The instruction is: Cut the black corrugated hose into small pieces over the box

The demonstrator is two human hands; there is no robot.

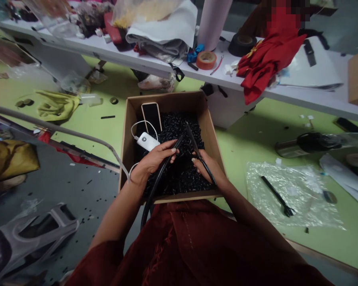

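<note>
Holding a black ribbed tube [158, 184] up over a cardboard box [167, 101], the person bent over a big heap of small black bits [179, 129] in the box. The left hand [156, 158] was closed around the tube, and the right hand [208, 169] was closed on what looked like long black scissors [194, 145] (the fingers hid part of them, so I could not be sure). The thin black blades were very close to the tube and the left hand. A phone [151, 118] leaned inside the box, and a white power bank [146, 141] lay near the left wrist, with a white cable [136, 129] looped beside it. If the tube slipped, the sharp tips could poke a finger. The cable could catch on the arm and drag the power bank or phone into the heap. Any bits that jumped past the box wall could land on the gray floor [77, 198], where small black bits lay about, and they could be hard to pick up.
</note>
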